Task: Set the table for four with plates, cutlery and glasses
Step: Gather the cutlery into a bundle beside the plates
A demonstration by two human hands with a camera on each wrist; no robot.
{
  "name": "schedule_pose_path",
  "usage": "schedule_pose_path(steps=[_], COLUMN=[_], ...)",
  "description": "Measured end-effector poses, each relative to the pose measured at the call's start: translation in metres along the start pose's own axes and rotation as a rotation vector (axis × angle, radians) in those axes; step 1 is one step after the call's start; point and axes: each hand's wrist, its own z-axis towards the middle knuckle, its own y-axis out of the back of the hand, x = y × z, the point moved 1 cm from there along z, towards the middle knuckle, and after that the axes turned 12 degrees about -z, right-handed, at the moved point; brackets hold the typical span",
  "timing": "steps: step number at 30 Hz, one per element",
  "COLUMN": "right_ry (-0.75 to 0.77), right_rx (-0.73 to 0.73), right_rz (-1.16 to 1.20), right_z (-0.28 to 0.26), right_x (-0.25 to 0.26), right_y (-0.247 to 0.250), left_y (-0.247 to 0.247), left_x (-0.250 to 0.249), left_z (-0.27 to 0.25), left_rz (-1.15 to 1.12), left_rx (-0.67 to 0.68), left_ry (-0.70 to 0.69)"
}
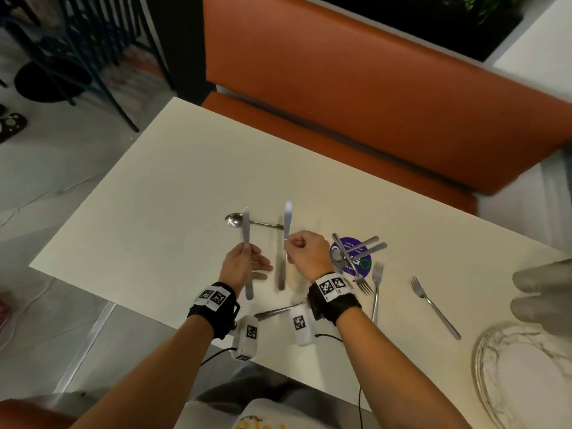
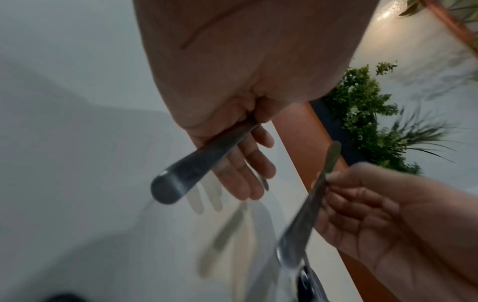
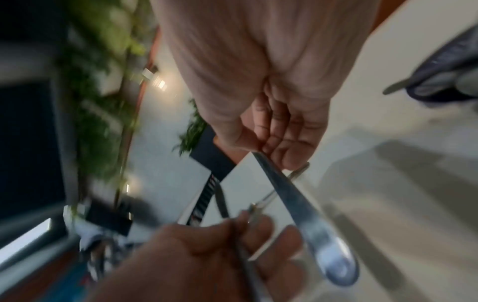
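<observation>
Above the table (image 1: pixel 161 193), each hand grips a knife.

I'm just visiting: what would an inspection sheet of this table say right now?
Surface: white table, much of it bare.
Job's things: spoon, loose forks, cutlery heap on a purple sticker, glass plate at the right edge.
Clutter: nothing seen.
Hands: left hand holds a knife; right hand pinches another knife. Both are blurred.
Cables: black wire from the wrist gear.
Surroundings: orange bench, plants, tiled floor.
</observation>
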Motion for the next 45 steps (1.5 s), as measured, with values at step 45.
schedule_pose_path(steps=[45], right_ry=[0.084], right_rx=[-0.100], right_rz=[0.125], right_z=[-0.009], right_x=[-0.034], right_y=[0.041], left_y=[-0.064], left_x=[0.022], left_z=[-0.017], left_rz=[-0.081], left_rx=[0.296], left_ry=[0.442])
